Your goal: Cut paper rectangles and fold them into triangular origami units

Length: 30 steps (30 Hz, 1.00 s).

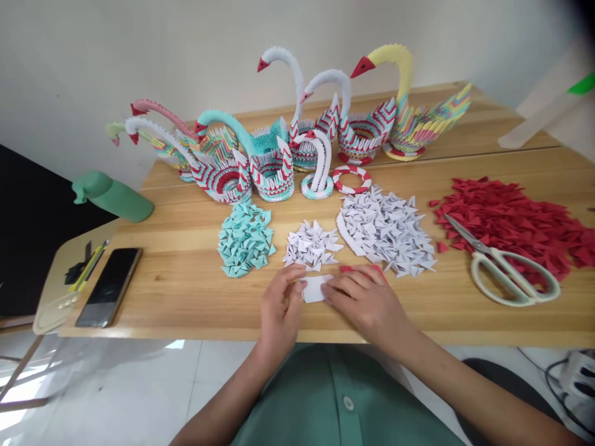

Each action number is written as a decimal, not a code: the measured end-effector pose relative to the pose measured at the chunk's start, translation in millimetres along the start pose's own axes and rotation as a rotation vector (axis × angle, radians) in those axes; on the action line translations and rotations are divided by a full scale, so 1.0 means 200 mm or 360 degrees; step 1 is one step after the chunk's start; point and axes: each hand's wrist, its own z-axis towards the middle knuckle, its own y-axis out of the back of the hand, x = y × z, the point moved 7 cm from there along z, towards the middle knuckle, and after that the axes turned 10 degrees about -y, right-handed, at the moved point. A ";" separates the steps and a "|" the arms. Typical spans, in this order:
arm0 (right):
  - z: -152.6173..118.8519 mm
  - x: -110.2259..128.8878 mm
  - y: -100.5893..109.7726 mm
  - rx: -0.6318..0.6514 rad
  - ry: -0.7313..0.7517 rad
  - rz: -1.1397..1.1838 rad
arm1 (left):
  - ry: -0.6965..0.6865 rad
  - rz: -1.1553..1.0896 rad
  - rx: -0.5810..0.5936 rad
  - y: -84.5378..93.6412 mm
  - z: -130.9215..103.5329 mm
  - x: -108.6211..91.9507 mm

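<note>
On the table (pixel 176 303), fingers (pixel 343 285) of left hand (pixel 281 305) and right hand (pixel 369 301) hold white paper (pixel 314 289).

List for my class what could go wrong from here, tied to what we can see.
The left hand is near the small white pile, so a nudge could scatter pieces. The scissors lie partly on the red pile; reaching in there might risk a nick. The phone lies near the front edge of the table, so a bump might drop it.

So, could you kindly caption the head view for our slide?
Left hand and right hand handle white paper, folded pieces and paper swans beyond.
</note>
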 end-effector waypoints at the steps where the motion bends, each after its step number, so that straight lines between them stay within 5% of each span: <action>1: -0.01 0.01 0.00 -0.0014 0.0032 -0.0004 | 0.0010 -0.0022 0.0008 0.00 0.00 0.00; 7: -0.01 0.03 0.02 -0.0152 0.0123 -0.0012 | 0.0009 -0.0084 0.0024 -0.01 0.00 0.01; 30: 0.00 0.02 0.00 -0.0025 0.0211 -0.0018 | -0.0074 0.0052 0.0119 -0.02 0.01 -0.02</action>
